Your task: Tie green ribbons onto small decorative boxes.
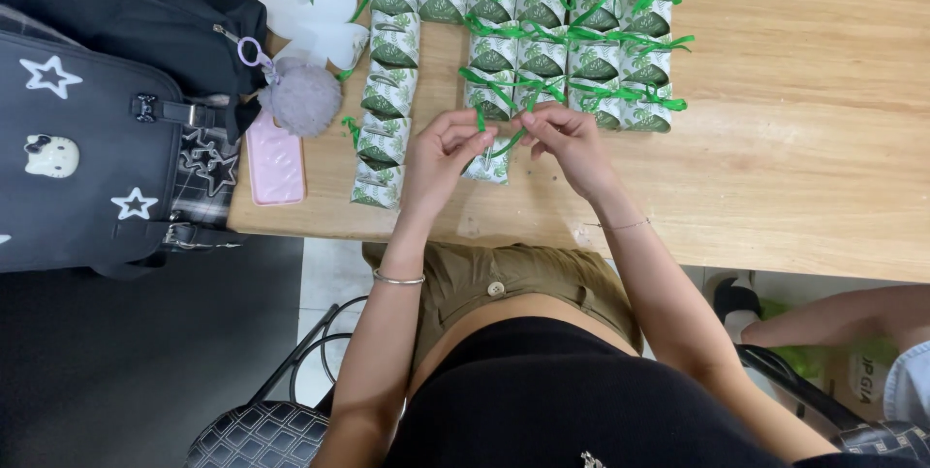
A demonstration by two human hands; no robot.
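Note:
My left hand (444, 156) and my right hand (565, 141) meet over a small green-and-white paper packet (489, 169) near the front edge of the wooden table (804, 158). Both pinch the ends of a green ribbon (506, 143) on that packet. Behind my hands lie rows of several like packets tied with green ribbon (572, 37). A column of untied packets (386, 105) runs along the left of my left hand.
A pink phone (275, 163) with a grey pompom (302, 97) lies at the table's left. A black bag with stars (87, 153) sits left of it. White plastic flower-shaped piece (312, 13) at the back. Another person's arm (843, 318) shows at lower right.

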